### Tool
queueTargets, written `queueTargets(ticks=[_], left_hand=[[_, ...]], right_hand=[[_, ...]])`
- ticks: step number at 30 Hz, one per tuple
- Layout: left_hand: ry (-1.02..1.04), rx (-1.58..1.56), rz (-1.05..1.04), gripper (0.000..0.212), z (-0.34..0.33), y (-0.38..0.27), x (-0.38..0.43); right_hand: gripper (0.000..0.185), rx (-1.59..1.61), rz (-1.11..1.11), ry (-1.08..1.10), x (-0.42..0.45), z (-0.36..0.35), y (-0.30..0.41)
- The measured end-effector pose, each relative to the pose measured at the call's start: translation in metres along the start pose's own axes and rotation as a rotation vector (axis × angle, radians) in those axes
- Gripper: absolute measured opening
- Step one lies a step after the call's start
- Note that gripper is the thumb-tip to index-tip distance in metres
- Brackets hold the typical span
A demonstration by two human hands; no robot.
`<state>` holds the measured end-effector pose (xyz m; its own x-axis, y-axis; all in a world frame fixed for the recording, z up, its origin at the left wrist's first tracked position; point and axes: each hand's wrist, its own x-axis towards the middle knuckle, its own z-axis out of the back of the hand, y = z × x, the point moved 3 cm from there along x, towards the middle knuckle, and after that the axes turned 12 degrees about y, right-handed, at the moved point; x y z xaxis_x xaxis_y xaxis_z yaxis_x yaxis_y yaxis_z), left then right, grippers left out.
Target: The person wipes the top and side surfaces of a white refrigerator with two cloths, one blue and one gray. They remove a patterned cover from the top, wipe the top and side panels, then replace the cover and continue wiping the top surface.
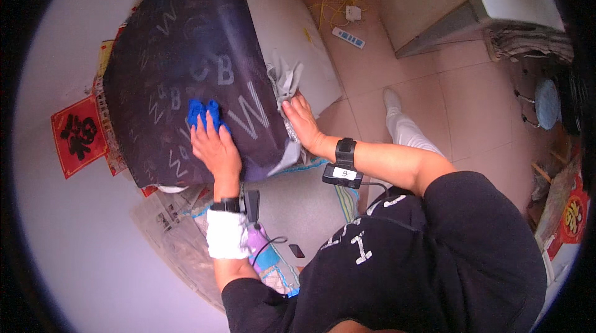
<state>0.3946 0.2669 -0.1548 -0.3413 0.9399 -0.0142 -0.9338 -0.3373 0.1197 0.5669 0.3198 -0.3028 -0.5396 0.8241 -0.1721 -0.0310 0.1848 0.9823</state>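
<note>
A dark cover (228,30) printed with pale letters lies over a large white-sided box-shaped piece (274,12), whose exact kind I cannot tell. On top of the cover, my left hand (216,149) presses a bunched blue cloth (205,108) under its fingertips. My right hand (305,121) rests with fingers extended along the cover's right edge. It touches a crumpled grey cloth (283,77) hanging there, and I see no firm grip on it. Both wrists wear black bands, the right one with a small black device (342,175).
Below the cover is a grey padded surface (293,207) bearing a dark phone-like object (296,251). A power strip (348,37), a white box (353,13) and yellow cable lie on the tiled floor. A pale cabinet (428,7) and blue-seated stool (546,103) stand right; red paper (79,136) hangs left.
</note>
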Motion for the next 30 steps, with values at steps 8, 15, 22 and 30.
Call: queueTargets(ticks=[8,15,22,30], left_hand=[[0.064,-0.175,-0.074,0.059,0.011,0.01,-0.011],[0.151,-0.146,0.107,0.066,0.018,0.022,-0.039],[0.11,-0.305,0.305,0.106,0.015,0.027,-0.056],[0.146,-0.206,0.187,0.082,0.015,0.02,-0.052]], right_hand=[[0.05,0.134,-0.331,-0.161,0.036,0.003,-0.118],[0.049,0.145,-0.468,-0.123,0.058,0.017,-0.276],[0.062,0.126,-0.465,-0.042,0.136,0.034,-0.342],[0.056,0.024,-0.239,-0.056,0.09,0.011,-0.098]])
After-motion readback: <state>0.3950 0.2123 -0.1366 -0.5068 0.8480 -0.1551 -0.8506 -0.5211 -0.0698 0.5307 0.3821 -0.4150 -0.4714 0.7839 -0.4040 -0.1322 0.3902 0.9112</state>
